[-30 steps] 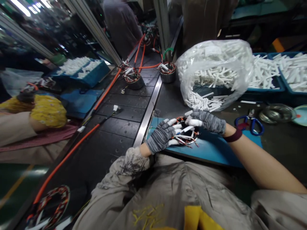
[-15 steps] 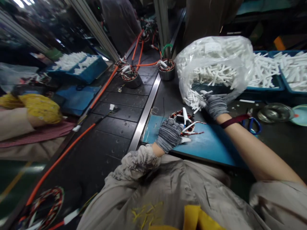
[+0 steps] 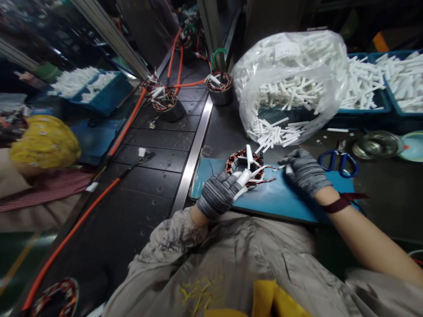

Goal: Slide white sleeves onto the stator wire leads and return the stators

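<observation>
Plastic bag (image 3: pixel 291 57): because it bulges with white tubes (image 3: pixel 276 134), it crowds the desk's (image 3: pixel 220 127) far side.
Left hand (image 3: pixel 218 193): holds the wire-wound ring's (image 3: pixel 233 162) near-left edge.
Right hand (image 3: pixel 304 171): fingers bent by a loose lead (image 3: pixel 272 167); cannot tell if gripping.
Wire-wound ring: on the blue mat (image 3: pixel 280 200), left; probably heavy, stiff; best held by its rim.
Scissors (image 3: pixel 339 152): right of that hand.

the coil ring (image 3: pixel 232 162) lies on the mat (image 3: pixel 280 200), scissors (image 3: pixel 343 164) rightward, the bag (image 3: pixel 242 90) behind.

Dim background, bright glare along metal strip (image 3: pixel 192 164)
</observation>
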A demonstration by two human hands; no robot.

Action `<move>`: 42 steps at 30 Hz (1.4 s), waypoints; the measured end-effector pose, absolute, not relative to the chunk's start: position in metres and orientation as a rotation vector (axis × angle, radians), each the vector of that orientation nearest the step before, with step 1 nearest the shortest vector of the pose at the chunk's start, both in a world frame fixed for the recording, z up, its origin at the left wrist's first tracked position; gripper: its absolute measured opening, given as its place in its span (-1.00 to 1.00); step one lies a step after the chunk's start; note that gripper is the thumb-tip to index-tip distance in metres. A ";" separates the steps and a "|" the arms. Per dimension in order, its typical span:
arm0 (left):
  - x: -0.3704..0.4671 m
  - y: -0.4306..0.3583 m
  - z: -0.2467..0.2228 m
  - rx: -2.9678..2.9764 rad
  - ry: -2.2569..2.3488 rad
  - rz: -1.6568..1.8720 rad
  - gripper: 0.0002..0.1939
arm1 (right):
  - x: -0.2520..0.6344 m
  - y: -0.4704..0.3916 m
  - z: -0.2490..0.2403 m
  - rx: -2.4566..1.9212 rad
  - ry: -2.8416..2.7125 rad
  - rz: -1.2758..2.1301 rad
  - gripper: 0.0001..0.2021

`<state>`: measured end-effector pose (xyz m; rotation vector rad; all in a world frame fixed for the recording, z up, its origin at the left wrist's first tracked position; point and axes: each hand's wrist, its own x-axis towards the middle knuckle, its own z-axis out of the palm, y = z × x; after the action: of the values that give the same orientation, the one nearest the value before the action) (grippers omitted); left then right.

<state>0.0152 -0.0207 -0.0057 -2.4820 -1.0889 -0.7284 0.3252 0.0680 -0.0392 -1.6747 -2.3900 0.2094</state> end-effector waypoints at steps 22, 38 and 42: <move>0.014 -0.024 -0.015 -2.520 -1.177 -0.759 -0.61 | 0.318 0.020 0.001 -1.290 -1.725 0.883 -0.79; -0.002 0.011 0.020 -2.883 -1.049 -0.222 -0.52 | 0.294 0.060 0.023 -1.196 -2.029 1.520 -0.29; 0.001 0.010 0.022 -2.837 -1.030 -0.294 -0.53 | 0.294 0.061 0.025 -1.142 -2.018 1.421 -0.45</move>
<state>0.0012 0.0101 0.0223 -2.8369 -1.0296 -0.2936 0.2943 0.0609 0.0251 -1.1418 -2.0177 1.4210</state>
